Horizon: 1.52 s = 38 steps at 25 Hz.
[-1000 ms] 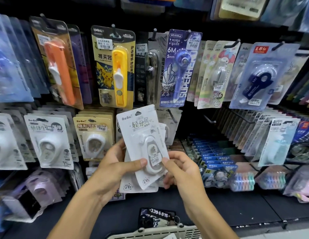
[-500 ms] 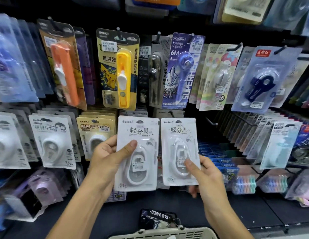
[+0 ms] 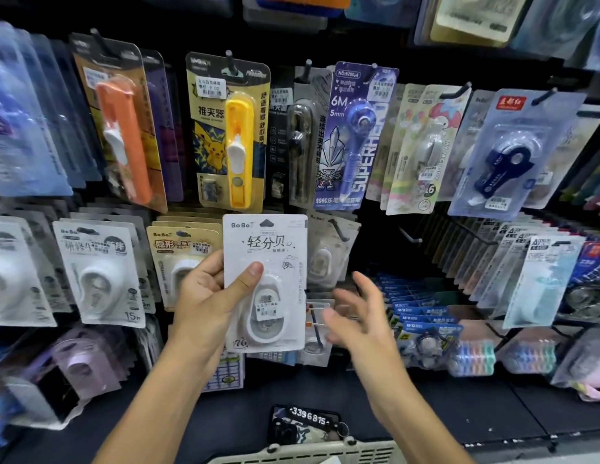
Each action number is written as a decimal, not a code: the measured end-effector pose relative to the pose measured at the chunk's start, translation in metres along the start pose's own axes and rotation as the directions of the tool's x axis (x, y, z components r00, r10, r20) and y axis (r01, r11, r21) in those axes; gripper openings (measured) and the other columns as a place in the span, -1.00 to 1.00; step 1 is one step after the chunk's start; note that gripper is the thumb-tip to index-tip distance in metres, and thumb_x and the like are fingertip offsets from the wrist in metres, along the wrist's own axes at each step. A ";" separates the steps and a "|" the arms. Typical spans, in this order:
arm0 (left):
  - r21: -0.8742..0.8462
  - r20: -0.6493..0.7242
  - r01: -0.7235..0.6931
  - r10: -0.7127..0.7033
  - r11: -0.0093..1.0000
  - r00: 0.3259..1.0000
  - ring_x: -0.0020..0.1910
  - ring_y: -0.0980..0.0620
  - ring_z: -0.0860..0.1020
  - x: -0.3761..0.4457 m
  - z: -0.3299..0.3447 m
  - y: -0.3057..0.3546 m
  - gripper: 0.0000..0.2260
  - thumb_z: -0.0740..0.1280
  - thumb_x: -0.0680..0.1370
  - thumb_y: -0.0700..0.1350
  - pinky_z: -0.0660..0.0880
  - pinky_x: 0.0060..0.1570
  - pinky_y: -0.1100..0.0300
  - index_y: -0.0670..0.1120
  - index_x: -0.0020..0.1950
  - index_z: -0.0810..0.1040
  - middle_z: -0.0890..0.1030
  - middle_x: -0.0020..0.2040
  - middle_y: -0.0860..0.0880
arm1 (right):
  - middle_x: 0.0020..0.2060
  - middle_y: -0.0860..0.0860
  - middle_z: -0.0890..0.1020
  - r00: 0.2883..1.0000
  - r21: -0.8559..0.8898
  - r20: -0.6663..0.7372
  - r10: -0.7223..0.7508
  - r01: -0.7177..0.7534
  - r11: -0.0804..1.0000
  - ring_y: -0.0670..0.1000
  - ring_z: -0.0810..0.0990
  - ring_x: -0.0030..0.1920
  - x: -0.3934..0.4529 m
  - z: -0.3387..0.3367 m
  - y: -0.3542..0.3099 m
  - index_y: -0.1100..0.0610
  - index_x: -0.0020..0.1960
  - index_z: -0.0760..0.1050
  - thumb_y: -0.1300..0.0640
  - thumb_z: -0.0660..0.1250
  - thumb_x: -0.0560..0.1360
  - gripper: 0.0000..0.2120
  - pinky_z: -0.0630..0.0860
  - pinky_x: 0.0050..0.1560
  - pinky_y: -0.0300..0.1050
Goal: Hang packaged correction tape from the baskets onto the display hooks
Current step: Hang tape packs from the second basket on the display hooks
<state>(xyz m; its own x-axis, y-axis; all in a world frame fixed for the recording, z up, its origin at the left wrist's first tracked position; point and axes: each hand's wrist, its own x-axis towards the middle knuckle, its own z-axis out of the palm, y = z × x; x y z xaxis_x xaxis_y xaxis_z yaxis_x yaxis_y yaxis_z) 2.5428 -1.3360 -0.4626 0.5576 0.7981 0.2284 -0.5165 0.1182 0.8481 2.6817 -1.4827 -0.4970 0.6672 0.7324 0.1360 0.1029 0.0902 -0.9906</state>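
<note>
My left hand [image 3: 211, 296] grips a white BoBo correction tape pack [image 3: 265, 279] upright in front of the display, thumb across its front. A second white pack of the same kind [image 3: 328, 259] hangs on a dark hook [image 3: 337, 229] just right of it, behind the held one. My right hand [image 3: 362, 316] is blurred, fingers spread, holding nothing, below and right of that hung pack. The rim of a beige basket [image 3: 312, 453] shows at the bottom edge.
Upper hooks carry an orange pusher pack [image 3: 124, 128], a yellow Pikachu pack [image 3: 231, 135] and a blue tape pack [image 3: 513, 152]. White BoBo packs [image 3: 101, 272] hang left; blue packs [image 3: 422, 313] fill the row at right. A bare hook [image 3: 410, 236] sticks out. A numbered tag [image 3: 308, 420] lies on the shelf.
My right hand has let go of the second white pack, which now hangs on the hook, and has drawn back down and right. My left hand has raised its pack slightly.
</note>
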 end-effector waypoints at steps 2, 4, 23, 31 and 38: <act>-0.001 0.042 -0.001 0.001 1.000 0.999 0.03 -0.12 0.73 0.001 0.006 -0.002 -0.65 0.50 0.36 -0.15 0.68 -0.12 0.11 -0.07 0.15 0.65 0.74 0.08 -0.16 | 0.28 -0.15 0.59 0.984 0.000 0.135 -0.117 0.118 0.993 -0.03 0.68 0.13 -0.008 0.018 0.004 -0.47 0.42 0.17 -0.12 0.58 0.36 -0.17 0.65 0.08 -0.02; 0.013 0.073 -0.006 0.005 1.000 0.997 -0.02 -0.08 0.74 0.001 0.014 -0.005 -0.68 0.50 0.38 -0.16 0.67 -0.18 0.16 -0.09 0.13 0.64 0.75 0.04 -0.14 | 0.21 -0.07 0.67 0.968 0.048 0.127 -0.214 0.210 0.977 0.05 0.71 0.10 -0.010 0.030 0.007 -0.41 0.49 0.13 0.05 0.58 0.40 -0.11 0.67 0.02 0.00; 0.927 0.335 -0.317 -0.065 0.200 0.940 0.50 0.39 -0.11 0.004 -0.013 -0.028 -0.42 0.38 0.59 0.06 -0.07 0.49 0.22 0.26 0.57 0.23 -0.05 0.56 0.38 | 0.36 -0.12 0.52 0.984 -0.003 -0.164 0.067 -0.068 0.998 -0.10 0.61 -0.18 0.023 -0.009 -0.007 -0.27 0.40 0.43 0.23 0.34 0.60 -0.49 0.57 -0.03 -0.10; 0.968 0.237 -0.244 -0.490 0.050 0.839 0.31 -0.06 0.53 -0.026 -0.028 -0.053 -0.53 0.42 0.57 0.01 0.43 0.29 0.11 0.06 0.47 0.46 0.56 0.38 -0.03 | 0.19 0.09 0.64 0.862 -0.441 0.076 0.501 -0.422 0.792 0.05 0.65 -0.06 -0.045 -0.031 0.112 -0.01 0.16 0.54 0.15 0.36 0.59 -0.83 0.58 -0.10 -0.08; 0.897 0.074 -0.423 -0.900 -0.127 0.429 0.42 -0.06 0.44 -0.061 -0.023 -0.117 -0.48 0.37 0.60 0.09 0.40 0.40 0.00 0.07 0.54 0.37 0.42 0.50 -0.01 | 0.41 0.04 0.44 0.678 -0.998 0.028 0.735 0.065 -0.022 0.15 0.44 0.39 -0.099 -0.071 0.204 0.03 0.51 0.21 -0.22 0.43 0.44 -0.23 0.39 0.29 0.09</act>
<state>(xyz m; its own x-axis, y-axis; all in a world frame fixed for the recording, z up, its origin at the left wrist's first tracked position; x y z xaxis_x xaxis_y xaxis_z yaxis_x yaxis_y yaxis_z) 2.5541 -1.3853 -0.5863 0.7524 0.1917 -0.6302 0.4129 -0.8827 0.2244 2.6887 -1.5849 -0.7111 0.5075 0.5815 -0.6358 0.7770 -0.6278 0.0460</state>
